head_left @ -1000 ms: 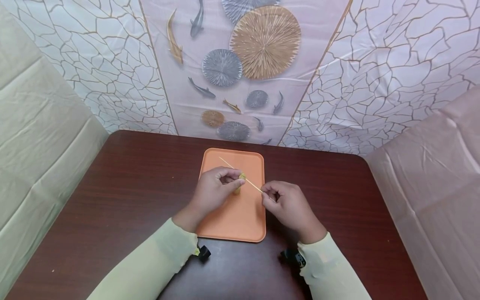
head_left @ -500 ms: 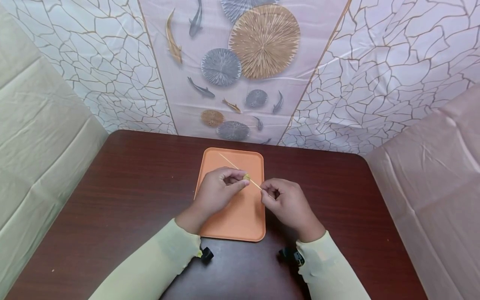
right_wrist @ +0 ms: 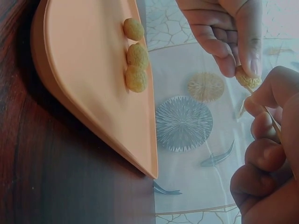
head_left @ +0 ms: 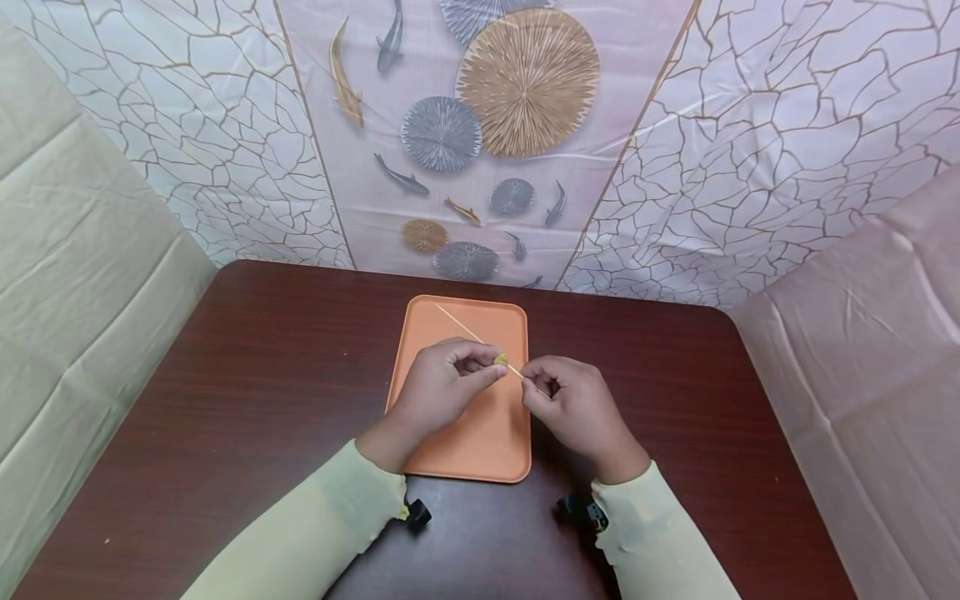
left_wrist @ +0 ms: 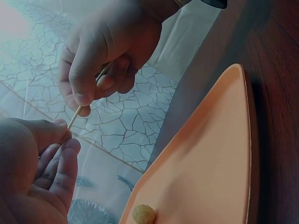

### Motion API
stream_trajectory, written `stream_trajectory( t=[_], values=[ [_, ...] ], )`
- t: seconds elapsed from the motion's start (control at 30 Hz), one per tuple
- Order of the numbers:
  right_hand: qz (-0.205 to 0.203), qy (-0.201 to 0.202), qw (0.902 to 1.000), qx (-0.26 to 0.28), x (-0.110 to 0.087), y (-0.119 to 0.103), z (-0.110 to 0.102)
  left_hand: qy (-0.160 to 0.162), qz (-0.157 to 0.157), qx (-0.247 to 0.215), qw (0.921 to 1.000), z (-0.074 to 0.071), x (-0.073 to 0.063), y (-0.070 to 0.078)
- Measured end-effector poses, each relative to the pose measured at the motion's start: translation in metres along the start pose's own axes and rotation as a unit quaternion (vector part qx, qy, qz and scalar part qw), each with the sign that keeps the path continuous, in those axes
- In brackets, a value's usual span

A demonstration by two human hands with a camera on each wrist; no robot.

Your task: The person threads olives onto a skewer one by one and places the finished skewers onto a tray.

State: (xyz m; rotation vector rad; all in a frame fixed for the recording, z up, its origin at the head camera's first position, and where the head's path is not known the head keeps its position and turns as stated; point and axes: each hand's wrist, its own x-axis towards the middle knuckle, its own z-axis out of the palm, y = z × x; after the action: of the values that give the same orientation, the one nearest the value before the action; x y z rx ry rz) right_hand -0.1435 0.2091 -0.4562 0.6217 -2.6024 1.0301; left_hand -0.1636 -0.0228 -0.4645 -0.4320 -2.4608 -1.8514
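A thin wooden skewer [head_left: 459, 322] slants over the tray, its far end free. My right hand [head_left: 573, 404] pinches it near the lower end between thumb and fingers. On the skewer sits a small, rough yellow-brown ball [right_wrist: 246, 79], which my left hand [head_left: 442, 379] holds between thumb and fingertips, a short way from the right fingers. Both hands are above an orange tray [head_left: 468, 429]. Three similar round balls lie on the tray in the right wrist view: a single ball [right_wrist: 134, 29] and two touching balls [right_wrist: 137, 67]. In the head view the left hand hides them.
The tray rests on a dark red-brown wooden table [head_left: 300, 358]. Behind it hangs a patterned cloth [head_left: 442, 133], and beige cloth panels [head_left: 862, 333] stand at both sides. Each wrist wears a small black camera [head_left: 418, 515].
My left hand has slid to the right with the ball along the skewer, closer to the right hand. A ball visible below the left hand earlier is now covered. My right hand has barely moved.
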Motion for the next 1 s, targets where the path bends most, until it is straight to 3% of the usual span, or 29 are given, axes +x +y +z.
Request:
stream_trajectory(
  t=[0.47,0.7,0.87,1.0],
  values=[
    [-0.007,0.012,0.9999,-0.004,-0.002,-0.001,0.002,-0.008,0.011,0.004,0.9999,0.004,-0.002,-0.001],
    [-0.006,0.032,0.9993,-0.020,-0.001,-0.002,0.002,-0.022,0.060,0.016,0.9978,0.003,0.001,-0.002],
    [0.012,0.038,0.9987,-0.033,0.002,-0.002,-0.001,-0.034,0.088,0.084,0.9920,-0.004,0.006,0.000],
    [0.032,0.040,0.9979,-0.038,0.003,0.000,-0.005,-0.046,0.110,0.166,0.9790,-0.012,0.010,-0.001]
  ],
)
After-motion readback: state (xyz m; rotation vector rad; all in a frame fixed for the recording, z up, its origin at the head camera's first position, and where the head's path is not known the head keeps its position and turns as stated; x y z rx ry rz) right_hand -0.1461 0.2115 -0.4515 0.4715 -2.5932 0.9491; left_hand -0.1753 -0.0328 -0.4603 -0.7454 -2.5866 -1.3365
